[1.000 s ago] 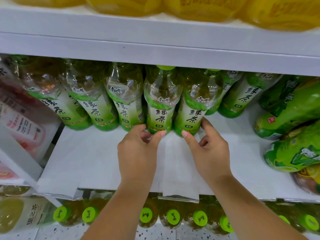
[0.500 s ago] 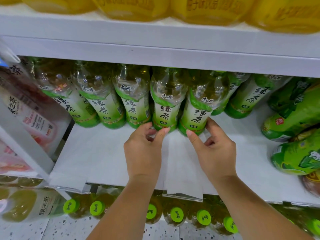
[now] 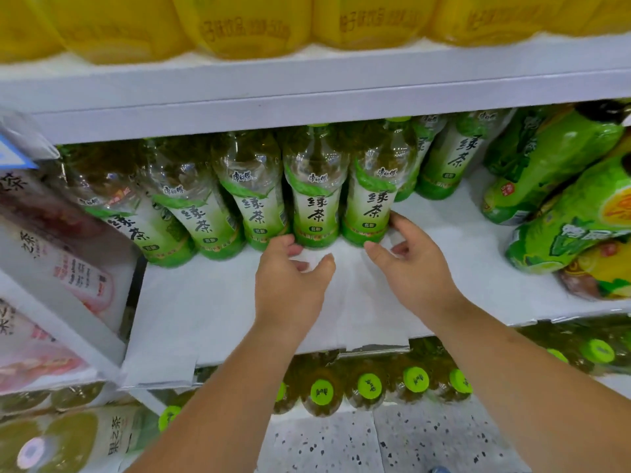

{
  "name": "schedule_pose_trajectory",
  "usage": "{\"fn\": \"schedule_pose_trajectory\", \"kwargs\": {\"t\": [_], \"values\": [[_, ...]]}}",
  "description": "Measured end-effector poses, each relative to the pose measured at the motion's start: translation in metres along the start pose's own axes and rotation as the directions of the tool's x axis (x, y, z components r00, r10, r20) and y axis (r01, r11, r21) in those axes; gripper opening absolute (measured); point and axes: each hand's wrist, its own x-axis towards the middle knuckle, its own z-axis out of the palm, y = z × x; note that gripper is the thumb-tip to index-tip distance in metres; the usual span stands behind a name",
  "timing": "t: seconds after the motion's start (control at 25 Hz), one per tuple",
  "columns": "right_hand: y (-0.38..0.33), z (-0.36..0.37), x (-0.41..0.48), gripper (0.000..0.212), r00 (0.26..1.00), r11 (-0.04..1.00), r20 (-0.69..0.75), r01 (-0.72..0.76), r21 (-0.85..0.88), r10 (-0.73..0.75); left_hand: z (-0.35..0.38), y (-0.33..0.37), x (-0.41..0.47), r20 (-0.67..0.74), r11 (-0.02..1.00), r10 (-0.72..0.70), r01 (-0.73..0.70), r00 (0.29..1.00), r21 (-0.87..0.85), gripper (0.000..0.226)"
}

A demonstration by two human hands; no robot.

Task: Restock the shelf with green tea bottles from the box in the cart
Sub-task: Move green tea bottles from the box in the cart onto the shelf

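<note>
Several green tea bottles with green-and-white labels stand in a row at the back of the white middle shelf (image 3: 211,302). My left hand (image 3: 290,288) hovers just in front of the base of one middle bottle (image 3: 316,206), fingers apart and holding nothing. At the bottle to its right (image 3: 374,206), my right hand (image 3: 413,271) is spread. The thumb is below the base and a fingertip touches its lower right side. The box and the cart are out of view.
Yellow drink bottles (image 3: 246,25) line the upper shelf. Large green-wrapped bottles (image 3: 560,213) lean at the right and pink-labelled bottles (image 3: 65,254) at the left. Green-capped bottles (image 3: 370,385) fill the shelf below, above a speckled floor (image 3: 341,445).
Both hands have loosened and drawn back a little from the two middle bottles, with fingers spreading. The bottles stay in the row.
</note>
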Motion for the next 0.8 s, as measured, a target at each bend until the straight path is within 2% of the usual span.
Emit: {"fn": "schedule_pose_trajectory", "kwargs": {"t": [0.08, 0.16, 0.24, 0.36, 0.52, 0.68, 0.8], "values": [[-0.007, 0.002, -0.017, 0.045, 0.997, 0.991, 0.014, -0.082, 0.103, 0.081, -0.01, 0.007, -0.005, 0.103, 0.997, -0.057, 0.062, 0.993, -0.051, 0.065], [-0.014, -0.001, -0.034, 0.047, 0.978, 0.942, 0.028, -0.206, 0.267, 0.206, -0.021, 0.016, -0.015, 0.195, 0.993, -0.078, 0.093, 0.978, -0.069, 0.067], [-0.023, -0.008, -0.054, 0.047, 0.958, 0.896, 0.062, -0.285, 0.34, 0.281, -0.034, 0.019, -0.032, 0.267, 0.992, -0.092, 0.111, 0.959, -0.059, 0.068], [-0.029, -0.014, -0.089, 0.041, 0.944, 0.869, 0.105, -0.329, 0.369, 0.313, -0.056, 0.015, -0.057, 0.356, 0.993, -0.095, 0.115, 0.93, -0.033, 0.064], [-0.028, -0.028, -0.144, 0.039, 0.917, 0.843, 0.067, -0.389, 0.371, 0.394, -0.081, 0.008, -0.09, 0.459, 0.988, -0.139, 0.155, 0.877, 0.003, 0.054], [-0.039, -0.047, -0.212, 0.055, 0.837, 0.787, 0.128, -0.545, 0.288, 0.532, -0.106, 0.009, -0.135, 0.555, 0.976, -0.216, 0.201, 0.803, 0.09, 0.062], [-0.054, -0.06, -0.258, 0.061, 0.778, 0.736, 0.14, -0.626, 0.257, 0.613, -0.122, 0.022, -0.171, 0.601, 0.967, -0.256, 0.204, 0.757, 0.154, 0.059]]}}
